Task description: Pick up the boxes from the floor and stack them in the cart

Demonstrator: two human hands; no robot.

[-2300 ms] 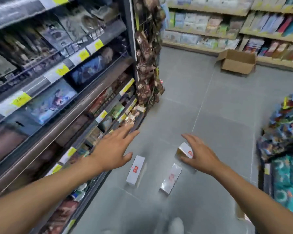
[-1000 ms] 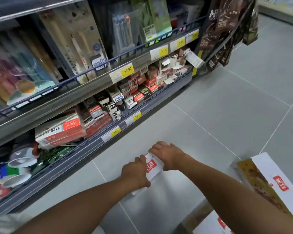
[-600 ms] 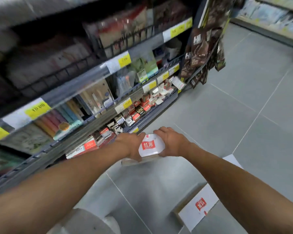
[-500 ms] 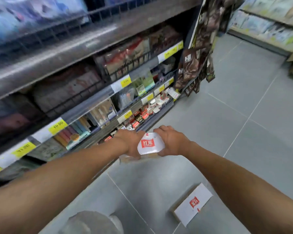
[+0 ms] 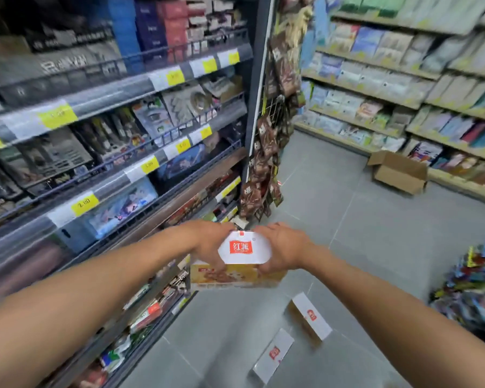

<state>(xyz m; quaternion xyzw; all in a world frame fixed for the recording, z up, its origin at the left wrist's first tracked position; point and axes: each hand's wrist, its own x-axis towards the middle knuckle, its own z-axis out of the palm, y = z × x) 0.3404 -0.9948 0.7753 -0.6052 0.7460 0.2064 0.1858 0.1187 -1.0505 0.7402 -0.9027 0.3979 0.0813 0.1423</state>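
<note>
I hold a white box with a red logo (image 5: pixel 245 249) in front of me at about waist height. My left hand (image 5: pixel 207 243) grips its left end and my right hand (image 5: pixel 284 249) grips its right end. Its yellow printed side faces down toward me. Two more white boxes of the same kind lie on the grey floor below: one (image 5: pixel 310 317) just right of centre, another (image 5: pixel 273 354) nearer to me. No cart is in view.
A tall shelf unit with price tags (image 5: pixel 109 163) runs along my left. Snack bags (image 5: pixel 263 163) hang at its end. An open cardboard box (image 5: pixel 398 172) sits on the floor by the far shelves. Colourful packets (image 5: pixel 473 289) are piled at right.
I picked one box off the floor with both hands and raised it. My head has lifted, so the view now shows the aisle and far shelves.
</note>
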